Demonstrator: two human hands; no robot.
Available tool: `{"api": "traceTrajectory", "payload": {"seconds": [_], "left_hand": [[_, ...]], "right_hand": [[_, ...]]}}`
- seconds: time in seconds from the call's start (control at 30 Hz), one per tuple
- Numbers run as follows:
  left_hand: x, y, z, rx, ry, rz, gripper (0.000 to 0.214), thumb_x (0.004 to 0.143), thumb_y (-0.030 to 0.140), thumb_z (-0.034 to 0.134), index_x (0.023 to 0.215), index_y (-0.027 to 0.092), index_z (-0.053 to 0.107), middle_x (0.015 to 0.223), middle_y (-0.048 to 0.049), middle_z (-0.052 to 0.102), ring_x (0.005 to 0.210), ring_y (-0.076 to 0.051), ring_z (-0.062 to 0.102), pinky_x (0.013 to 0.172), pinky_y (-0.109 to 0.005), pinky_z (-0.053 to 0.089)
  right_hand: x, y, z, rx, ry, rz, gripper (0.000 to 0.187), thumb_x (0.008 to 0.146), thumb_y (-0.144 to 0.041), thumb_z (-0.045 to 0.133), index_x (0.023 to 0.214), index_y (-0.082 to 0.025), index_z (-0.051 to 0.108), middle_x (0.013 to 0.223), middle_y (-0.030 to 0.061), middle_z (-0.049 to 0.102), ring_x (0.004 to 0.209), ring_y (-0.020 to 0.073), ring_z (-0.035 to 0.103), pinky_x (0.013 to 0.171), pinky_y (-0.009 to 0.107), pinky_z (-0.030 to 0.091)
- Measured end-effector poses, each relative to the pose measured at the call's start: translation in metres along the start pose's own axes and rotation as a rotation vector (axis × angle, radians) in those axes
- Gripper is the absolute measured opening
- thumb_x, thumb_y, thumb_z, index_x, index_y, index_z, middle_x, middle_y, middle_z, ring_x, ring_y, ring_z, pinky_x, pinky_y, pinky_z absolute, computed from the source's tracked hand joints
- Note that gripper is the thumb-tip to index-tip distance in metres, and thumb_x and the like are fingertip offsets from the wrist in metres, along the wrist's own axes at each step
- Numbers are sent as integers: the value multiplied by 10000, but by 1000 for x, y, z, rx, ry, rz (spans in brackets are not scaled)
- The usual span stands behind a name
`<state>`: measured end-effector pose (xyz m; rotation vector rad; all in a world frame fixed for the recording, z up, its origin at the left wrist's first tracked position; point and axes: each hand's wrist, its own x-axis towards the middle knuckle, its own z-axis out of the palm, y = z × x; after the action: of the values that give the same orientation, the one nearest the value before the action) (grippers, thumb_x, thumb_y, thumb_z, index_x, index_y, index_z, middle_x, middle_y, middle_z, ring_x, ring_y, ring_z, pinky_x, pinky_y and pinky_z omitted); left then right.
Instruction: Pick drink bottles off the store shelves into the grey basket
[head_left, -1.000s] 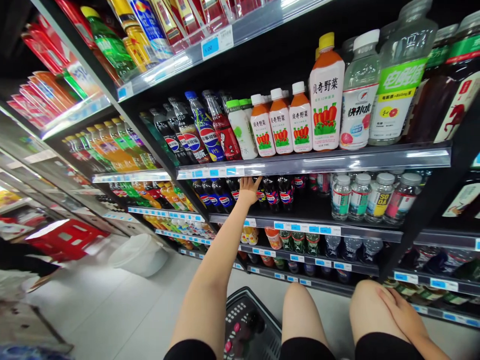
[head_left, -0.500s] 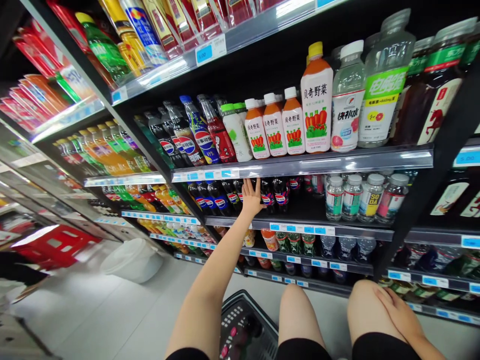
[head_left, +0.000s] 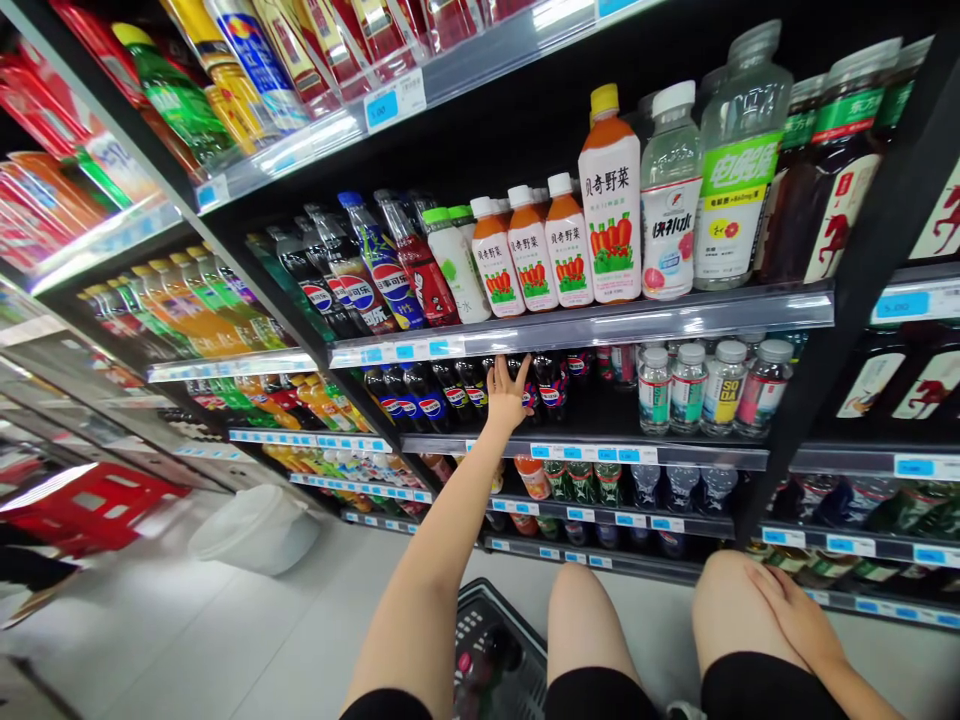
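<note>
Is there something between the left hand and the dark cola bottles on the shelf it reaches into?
Nothing visible. The left hand is already at the row of cola bottles, fingers spread against one. The shelf edge above hangs just over the fingertips. The right hand rests on the knee.

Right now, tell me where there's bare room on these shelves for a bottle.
One gap: the dark shelf stretch between the cola bottles by the left hand and the clear soda-water bottles. The shelf above, with the carrot-juice bottles, is packed.
</note>
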<state>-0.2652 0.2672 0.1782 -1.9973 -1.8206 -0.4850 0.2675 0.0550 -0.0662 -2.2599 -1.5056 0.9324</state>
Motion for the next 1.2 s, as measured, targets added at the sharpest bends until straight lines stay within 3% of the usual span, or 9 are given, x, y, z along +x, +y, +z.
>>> {"api": "traceTrajectory", "payload": {"seconds": [0.2,0.27,0.37,0.43,0.67,0.83,1.03,1.13,1.2], "left_hand": [[-23,32,9,-30,69,-56,1036,731,173,727,1616,113,191,1648,-266,-104,1530,-454,-55,1203,-617,227],[-34,47,18,-44,70,53,857,832,160,596,1612,150,240,1671,-197,-39,1554,-378,-8,1231,-568,220],[-44,65,35,-24,-33,351,667,926,134,427,1583,206,341,1679,-78,127,1566,-241,110,1267,-445,224],[-42,72,46,4,-92,424,591,947,136,391,1537,149,423,1662,-85,200,1557,-214,161,1269,-412,239],[-18,70,61,17,-53,401,481,984,199,385,1399,25,555,1616,-174,295,1545,-240,198,1267,-432,278],[-13,62,69,-25,-54,451,438,962,204,431,1319,47,630,1512,-181,493,1515,-254,287,1275,-415,294],[-10,63,66,-39,-84,429,428,966,186,424,1325,112,644,1510,-148,502,1511,-246,308,1265,-458,306],[-24,71,56,-55,-74,395,484,987,216,408,1450,164,539,1579,-109,417,1529,-229,268,1270,-457,269],[-55,76,54,-76,-27,307,551,1000,263,401,1546,193,409,1633,-88,315,1550,-226,200,1278,-455,241]], "right_hand": [[-3,11,1,55,6,-22,845,785,-851,342,1299,-228,590,1308,139,670,1249,395,596,1137,513,402],[-4,16,2,71,20,-29,832,785,-855,349,1302,-245,579,1338,131,654,1271,395,582,1151,516,391],[-6,21,3,67,28,-9,845,773,-868,347,1318,-260,565,1370,132,633,1277,413,575,1145,540,395],[-7,22,3,66,18,14,878,762,-879,341,1338,-252,552,1384,143,621,1281,424,569,1144,554,391],[-7,32,1,109,20,33,863,768,-884,348,1347,-273,541,1379,134,629,1302,412,558,1147,540,407],[-7,41,-4,120,36,42,817,778,-865,365,1331,-294,551,1385,105,631,1301,416,556,1149,550,411],[-13,45,-12,123,42,41,862,783,-867,351,1360,-259,550,1393,114,624,1298,408,562,1148,538,413],[-14,47,-17,113,40,42,896,788,-872,320,1377,-233,539,1401,137,613,1297,410,562,1142,528,419],[-16,47,-20,82,29,56,908,802,-867,285,1396,-222,522,1400,155,610,1280,415,573,1123,534,434]]}}
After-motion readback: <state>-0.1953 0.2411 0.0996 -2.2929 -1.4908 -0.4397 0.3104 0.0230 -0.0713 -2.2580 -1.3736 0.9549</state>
